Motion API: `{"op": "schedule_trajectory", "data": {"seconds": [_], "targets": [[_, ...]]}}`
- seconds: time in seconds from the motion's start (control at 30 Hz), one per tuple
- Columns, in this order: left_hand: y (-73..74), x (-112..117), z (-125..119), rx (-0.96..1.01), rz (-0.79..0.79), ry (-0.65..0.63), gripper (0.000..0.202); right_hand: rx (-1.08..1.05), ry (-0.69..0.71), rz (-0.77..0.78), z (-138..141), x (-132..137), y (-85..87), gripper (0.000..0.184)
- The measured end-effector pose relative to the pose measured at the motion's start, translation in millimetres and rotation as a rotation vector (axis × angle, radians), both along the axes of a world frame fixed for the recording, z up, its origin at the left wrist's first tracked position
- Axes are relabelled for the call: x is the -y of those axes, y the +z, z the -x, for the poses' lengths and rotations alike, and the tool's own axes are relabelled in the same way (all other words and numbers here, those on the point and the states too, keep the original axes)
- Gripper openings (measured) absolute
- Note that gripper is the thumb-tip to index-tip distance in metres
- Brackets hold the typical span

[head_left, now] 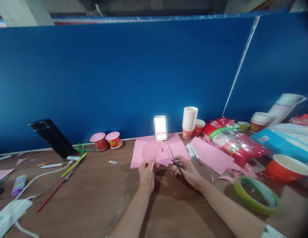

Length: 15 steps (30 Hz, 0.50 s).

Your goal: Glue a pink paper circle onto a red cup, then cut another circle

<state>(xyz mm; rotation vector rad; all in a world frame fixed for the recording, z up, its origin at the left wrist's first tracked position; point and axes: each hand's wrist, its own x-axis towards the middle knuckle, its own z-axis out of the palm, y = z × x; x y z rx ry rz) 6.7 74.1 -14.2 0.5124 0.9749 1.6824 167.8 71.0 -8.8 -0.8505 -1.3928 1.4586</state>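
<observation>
Between the thumb and fingers of my left hand is a round disc of pink paper, held by its lower edge. My right hand grips a pair of scissors by the dark handles, blades pointing up and away from me. The blades are to the right of the disc and apart from it. Beneath both lie pink paper sheets and a curved offcut, partly hidden by the disc.
Two red cups topped with pink discs stand left. A black bottle leans near a power strip. On the right are stacked paper cups, a red plastic bag, a tape roll and a red-orange cup.
</observation>
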Motion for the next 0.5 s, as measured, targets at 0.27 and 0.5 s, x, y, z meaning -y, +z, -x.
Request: {"op": "schedule_trajectory", "data": {"seconds": [0.27, 0.5], "targets": [[2.3, -1.3, -1.6, 0.004, 0.041, 0.041, 0.023, 0.080, 0.021, -0.056, 2.7, 3.8, 1.9, 0.029], [6.2, 0.3, -1.4, 0.041, 0.027, 0.041, 0.026, 0.139, 0.048, -0.081, 2.8, 5.3, 1.7, 0.028]]}}
